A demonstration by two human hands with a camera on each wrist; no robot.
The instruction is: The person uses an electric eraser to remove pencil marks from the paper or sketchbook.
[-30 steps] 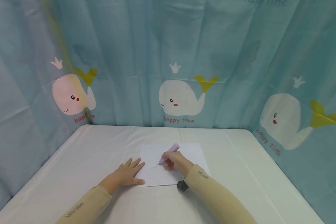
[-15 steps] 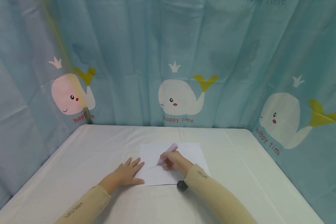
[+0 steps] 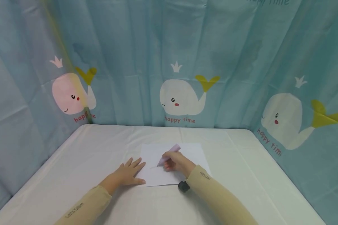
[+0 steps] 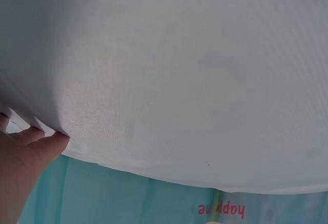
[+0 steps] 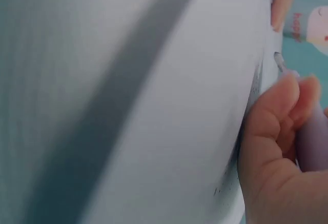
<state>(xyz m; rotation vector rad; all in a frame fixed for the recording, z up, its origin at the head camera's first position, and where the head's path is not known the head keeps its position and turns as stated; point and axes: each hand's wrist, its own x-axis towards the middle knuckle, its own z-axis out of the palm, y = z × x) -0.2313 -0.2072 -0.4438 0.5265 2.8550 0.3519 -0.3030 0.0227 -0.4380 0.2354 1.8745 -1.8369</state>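
Observation:
A white sheet of paper (image 3: 163, 178) lies on the table in the head view. My left hand (image 3: 127, 173) rests on its left edge, fingers spread and straight; in the left wrist view only some fingers (image 4: 48, 144) show. With thumb and fingers, my right hand (image 3: 176, 161) pinches a thick lilac pen (image 3: 174, 148) like a writing tool. The pen leans up to the right, its thin tip on or just above the paper. A short faint line (image 3: 153, 167) runs left of the tip. In the right wrist view, the thumb (image 5: 277, 98) partly covers the pen (image 5: 313, 142).
The table (image 3: 256, 181) has a white cloth over it. A blue curtain (image 3: 135, 62) with printed whales surrounds its back and sides. Below my right wrist is a small black object (image 3: 183, 186), partly hidden by the sleeve (image 3: 214, 193).
The pen tip has shifted slightly left along the faint line, with small movements of my right hand. My left hand has stayed in place on the paper.

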